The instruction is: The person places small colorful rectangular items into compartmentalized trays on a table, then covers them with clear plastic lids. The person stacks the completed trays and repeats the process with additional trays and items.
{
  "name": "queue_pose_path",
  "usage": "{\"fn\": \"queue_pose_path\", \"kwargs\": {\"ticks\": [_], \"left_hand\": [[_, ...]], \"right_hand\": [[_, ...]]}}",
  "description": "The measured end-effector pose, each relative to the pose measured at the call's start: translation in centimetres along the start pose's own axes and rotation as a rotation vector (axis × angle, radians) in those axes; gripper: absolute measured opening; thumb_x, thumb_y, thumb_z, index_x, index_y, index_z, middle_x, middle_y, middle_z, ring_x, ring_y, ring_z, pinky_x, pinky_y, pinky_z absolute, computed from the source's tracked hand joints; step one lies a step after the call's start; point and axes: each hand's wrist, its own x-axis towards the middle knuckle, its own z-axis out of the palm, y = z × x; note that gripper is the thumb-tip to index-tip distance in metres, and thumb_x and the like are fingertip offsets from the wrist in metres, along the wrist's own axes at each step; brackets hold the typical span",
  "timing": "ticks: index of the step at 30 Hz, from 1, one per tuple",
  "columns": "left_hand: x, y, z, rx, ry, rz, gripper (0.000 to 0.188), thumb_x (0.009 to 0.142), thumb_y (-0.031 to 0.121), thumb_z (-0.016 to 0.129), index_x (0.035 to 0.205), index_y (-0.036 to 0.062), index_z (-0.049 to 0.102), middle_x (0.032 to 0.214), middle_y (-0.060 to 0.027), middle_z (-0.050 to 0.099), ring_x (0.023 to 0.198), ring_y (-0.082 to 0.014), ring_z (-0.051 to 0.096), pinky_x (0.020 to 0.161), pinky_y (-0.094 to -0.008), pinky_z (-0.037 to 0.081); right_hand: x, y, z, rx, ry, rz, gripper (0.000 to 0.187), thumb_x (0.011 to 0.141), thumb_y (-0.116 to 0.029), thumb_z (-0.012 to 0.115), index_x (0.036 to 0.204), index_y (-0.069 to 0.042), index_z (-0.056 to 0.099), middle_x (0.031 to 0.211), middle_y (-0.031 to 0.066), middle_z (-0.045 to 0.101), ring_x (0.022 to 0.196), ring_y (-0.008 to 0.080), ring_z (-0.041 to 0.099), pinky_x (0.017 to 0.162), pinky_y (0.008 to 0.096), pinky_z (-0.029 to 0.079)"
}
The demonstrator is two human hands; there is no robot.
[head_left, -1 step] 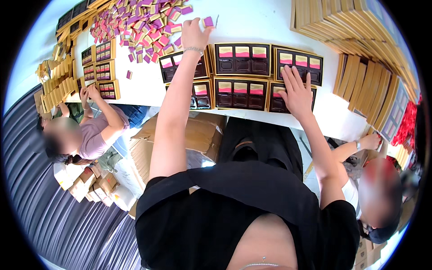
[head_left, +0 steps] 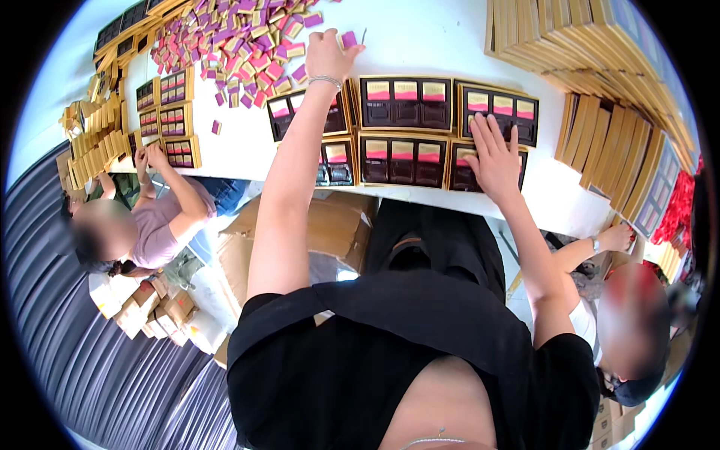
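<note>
My left hand [head_left: 328, 58] reaches to the far side of the table, its thumb spread away from the fingers. A small purple and gold block [head_left: 348, 40] lies by the gap between thumb and fingertips. Nearer to me is a group of gold-edged boxes [head_left: 405, 102] with dark compartmented trays. Small gold-and-pink blocks [head_left: 403, 148] sit in the upper compartments; most lower ones show dark plastic. Over the right-hand boxes [head_left: 498, 112] rests my right hand [head_left: 495, 154], fingers stretched out, holding nothing. My left forearm partly hides the left boxes [head_left: 339, 161].
A loose heap of pink, purple and gold blocks [head_left: 247, 52] spreads at the far left. Tall stacks of gold-edged boxes [head_left: 600, 45] stand at the right. One person [head_left: 161, 217] works at the left beside filled trays [head_left: 175, 120]; another [head_left: 634, 315] sits at the right. A cardboard box [head_left: 322, 232] stands below the table edge.
</note>
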Motion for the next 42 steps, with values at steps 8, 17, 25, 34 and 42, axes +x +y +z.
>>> {"fn": "queue_pose_path", "kwargs": {"ticks": [8,17,25,34,42], "left_hand": [[5.1,-1.2,2.9,0.097,-0.286,0.069,0.039,0.083,0.029,0.066,0.114,0.0046,0.063,0.104,-0.0221,0.065,0.092,-0.0367,0.066,0.082,-0.0426,0.053],[8.2,-2.9,2.4,-0.237,-0.204,0.061,0.023,0.086,0.019,0.061,0.105,0.0129,0.072,0.093,-0.0198,0.067,0.090,-0.0367,0.064,0.079,-0.0434,0.051],[6.4,-3.4,1.6,-0.071,-0.081,0.150,0.029,0.080,0.020,0.072,0.106,0.0104,0.070,0.109,-0.0126,0.063,0.101,-0.0315,0.060,0.086,-0.0407,0.050],[7.3,-0.3,4.2,-0.194,-0.046,0.524,0.037,0.075,0.021,0.077,0.106,0.0067,0.063,0.104,-0.0111,0.063,0.098,-0.0309,0.059,0.086,-0.0399,0.050],[6.9,1.0,3.2,0.045,-0.096,0.368,0.022,0.084,0.025,0.069,0.095,0.0063,0.065,0.093,-0.0117,0.065,0.089,-0.0324,0.063,0.075,-0.0424,0.052]], "right_hand": [[15.7,1.4,-2.6,0.332,0.431,-0.012,0.033,0.090,-0.014,0.064,0.120,-0.003,0.061,0.126,0.0150,0.062,0.119,0.0350,0.055,0.101,0.0427,0.045],[43.2,8.8,1.4,-0.049,0.362,0.351,0.065,0.086,-0.023,0.070,0.143,-0.007,0.042,0.147,0.0176,0.043,0.135,0.0336,0.040,0.111,0.0388,0.036],[34.5,0.2,7.4,0.109,0.208,-0.284,0.059,0.092,-0.040,0.059,0.145,-0.021,0.042,0.154,0.0070,0.034,0.141,0.0314,0.032,0.111,0.0560,0.030],[28.1,2.7,5.0,0.356,0.078,-0.270,0.068,0.075,-0.021,0.078,0.136,-0.011,0.049,0.138,0.0141,0.047,0.128,0.0332,0.044,0.105,0.0390,0.042],[27.3,3.4,5.3,0.111,0.042,-0.373,0.048,0.077,-0.013,0.073,0.122,-0.011,0.059,0.124,0.0092,0.056,0.116,0.0286,0.053,0.098,0.0375,0.046]]}}
